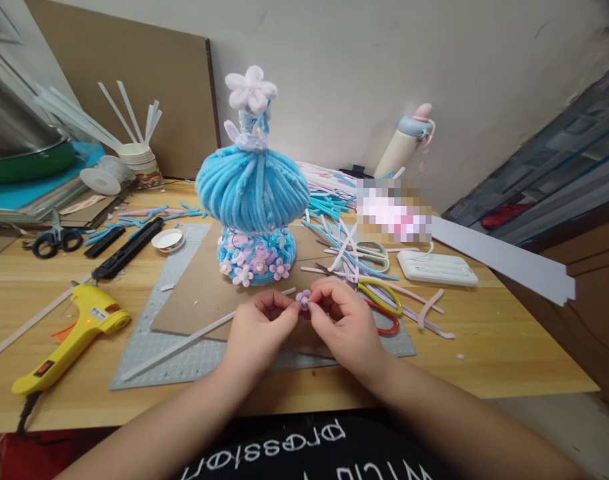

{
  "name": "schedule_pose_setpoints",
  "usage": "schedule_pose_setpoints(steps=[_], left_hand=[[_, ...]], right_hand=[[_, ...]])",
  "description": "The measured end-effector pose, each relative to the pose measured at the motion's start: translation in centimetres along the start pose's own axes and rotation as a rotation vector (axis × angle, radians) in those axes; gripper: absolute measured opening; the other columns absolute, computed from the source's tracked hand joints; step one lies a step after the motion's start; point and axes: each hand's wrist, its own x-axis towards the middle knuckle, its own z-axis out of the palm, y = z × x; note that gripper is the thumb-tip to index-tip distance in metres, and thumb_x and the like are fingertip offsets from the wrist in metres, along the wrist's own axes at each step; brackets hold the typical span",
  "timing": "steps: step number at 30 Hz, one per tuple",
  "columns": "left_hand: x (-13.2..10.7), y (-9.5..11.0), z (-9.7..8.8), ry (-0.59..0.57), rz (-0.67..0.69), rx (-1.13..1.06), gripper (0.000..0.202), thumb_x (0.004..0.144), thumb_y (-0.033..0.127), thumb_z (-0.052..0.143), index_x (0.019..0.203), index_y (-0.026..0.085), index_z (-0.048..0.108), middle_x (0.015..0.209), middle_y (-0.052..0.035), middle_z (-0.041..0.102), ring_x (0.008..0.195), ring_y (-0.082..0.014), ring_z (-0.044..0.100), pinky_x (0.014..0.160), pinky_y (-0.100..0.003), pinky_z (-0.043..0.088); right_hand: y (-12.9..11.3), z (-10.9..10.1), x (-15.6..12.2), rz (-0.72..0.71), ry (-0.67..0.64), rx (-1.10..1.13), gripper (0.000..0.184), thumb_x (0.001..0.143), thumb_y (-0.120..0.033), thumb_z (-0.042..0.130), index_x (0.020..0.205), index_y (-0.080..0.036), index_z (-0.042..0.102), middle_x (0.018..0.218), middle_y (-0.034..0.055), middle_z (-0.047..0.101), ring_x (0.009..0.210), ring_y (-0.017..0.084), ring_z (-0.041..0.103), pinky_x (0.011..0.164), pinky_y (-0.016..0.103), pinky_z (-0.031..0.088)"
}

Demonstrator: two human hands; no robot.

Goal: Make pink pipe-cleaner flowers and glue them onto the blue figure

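Note:
Between my two hands is a small purple pipe-cleaner flower [303, 299] with a pale centre. My left hand [261, 327] pinches its left side with thumb and forefinger. On the other side, the fingertips of my right hand [347, 323] pinch it too. Just behind them stands a blue pipe-cleaner craft [254, 193] with a round, ribbed upper part, a big pale flower on top and small pink and purple flowers around its base. It rests on a brown cardboard sheet [184, 310]. A white strip [184, 345] lies beside my left hand.
A yellow hot glue gun [74, 333] lies at left, near a black utility knife [129, 248] and black scissors [57, 239]. Yellow-and-red-handled scissors [384, 297] and loose pipe cleaners [334, 200] spread at right, by a white box-shaped device [437, 268]. A grey cutting mat [134, 367] underlies the cardboard.

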Motion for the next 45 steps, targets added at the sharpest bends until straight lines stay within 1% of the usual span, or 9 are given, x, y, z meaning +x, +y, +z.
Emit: schedule_pose_setpoints(steps=[3, 6, 10, 17, 23, 30, 34, 38, 45], left_hand=[[0.2, -0.1, -0.1, -0.047, -0.084, -0.187, 0.026, 0.065, 0.037, 0.068, 0.059, 0.016, 0.053, 0.034, 0.0085, 0.04, 0.033, -0.0045, 0.028, 0.038, -0.019, 0.017], [0.3, -0.2, -0.1, -0.115, -0.11, -0.325, 0.028, 0.068, 0.035, 0.068, 0.059, 0.016, 0.05, 0.032, 0.0088, 0.04, 0.033, -0.0034, 0.026, 0.039, -0.019, 0.015], [0.3, -0.3, -0.1, -0.155, -0.114, -0.366, 0.027, 0.07, 0.035, 0.069, 0.062, 0.016, 0.05, 0.032, 0.0092, 0.041, 0.033, -0.003, 0.026, 0.04, -0.019, 0.014], [0.2, -0.1, 0.0, -0.188, -0.1, -0.304, 0.027, 0.068, 0.036, 0.068, 0.066, 0.017, 0.048, 0.035, 0.0098, 0.041, 0.032, -0.003, 0.028, 0.037, -0.017, 0.014], [0.4, -0.4, 0.0, -0.186, -0.107, -0.269, 0.027, 0.066, 0.035, 0.068, 0.063, 0.017, 0.048, 0.037, 0.0091, 0.041, 0.032, -0.0027, 0.028, 0.036, -0.017, 0.014], [0.4, -0.3, -0.2, -0.196, -0.14, -0.372, 0.025, 0.072, 0.033, 0.066, 0.064, 0.014, 0.051, 0.04, 0.0076, 0.04, 0.033, -0.0017, 0.025, 0.036, -0.017, 0.011], [0.5, -0.2, -0.7, -0.344, -0.241, -0.485, 0.02, 0.074, 0.028, 0.064, 0.067, 0.012, 0.054, 0.05, 0.0059, 0.042, 0.035, -0.0007, 0.024, 0.035, -0.016, 0.007], [0.4, 0.0, -1.3, -0.504, -0.38, -0.57, 0.013, 0.076, 0.023, 0.062, 0.074, 0.013, 0.055, 0.063, 0.0037, 0.045, 0.039, 0.0003, 0.026, 0.035, -0.015, 0.006], [0.3, -0.1, -1.6, -0.595, -0.356, -0.529, 0.012, 0.078, 0.022, 0.059, 0.073, 0.012, 0.055, 0.058, 0.005, 0.038, 0.038, 0.0001, 0.022, 0.035, -0.015, 0.006]], right_hand=[[-0.1, -0.2, 0.1, 0.142, -0.009, 0.267, 0.006, 0.084, -0.02, 0.05, 0.089, -0.02, 0.053, 0.084, 0.0021, 0.058, 0.071, 0.013, 0.058, 0.066, 0.028, 0.05], [-0.2, -0.3, 0.3, 0.31, -0.049, 0.47, 0.01, 0.084, -0.03, 0.051, 0.087, -0.02, 0.051, 0.076, 0.0, 0.057, 0.064, 0.013, 0.059, 0.057, 0.026, 0.05], [-0.3, -0.1, 0.7, 0.513, -0.199, 0.555, 0.019, 0.081, -0.037, 0.056, 0.082, -0.019, 0.051, 0.064, -0.0029, 0.055, 0.051, 0.011, 0.055, 0.043, 0.02, 0.041], [-0.2, -0.2, 0.6, 0.464, -0.169, 0.369, 0.018, 0.084, -0.034, 0.052, 0.073, -0.019, 0.05, 0.049, -0.0065, 0.05, 0.041, 0.007, 0.046, 0.04, 0.017, 0.033], [0.2, -0.3, 0.3, 0.403, -0.161, 0.32, 0.019, 0.087, -0.035, 0.049, 0.077, -0.019, 0.052, 0.057, -0.0048, 0.051, 0.045, 0.008, 0.049, 0.04, 0.017, 0.034], [-0.1, -0.4, 0.5, 0.43, -0.161, 0.491, 0.02, 0.084, -0.037, 0.055, 0.091, -0.018, 0.053, 0.069, -0.0029, 0.053, 0.048, 0.006, 0.048, 0.039, 0.017, 0.031], [-0.1, -0.7, 0.9, 0.565, -0.314, 0.766, 0.031, 0.078, -0.036, 0.065, 0.102, -0.019, 0.056, 0.071, -0.0032, 0.053, 0.043, 0.003, 0.039, 0.037, 0.016, 0.021], [0.2, -1.1, 1.0, 0.575, -0.437, 0.872, 0.031, 0.075, -0.033, 0.07, 0.102, -0.018, 0.062, 0.069, -0.0018, 0.056, 0.042, 0.001, 0.028, 0.041, 0.018, 0.015], [0.3, -1.2, 0.9, 0.56, -0.452, 0.898, 0.023, 0.078, -0.032, 0.069, 0.095, -0.018, 0.066, 0.067, -0.0008, 0.058, 0.043, 0.001, 0.027, 0.042, 0.019, 0.013]])
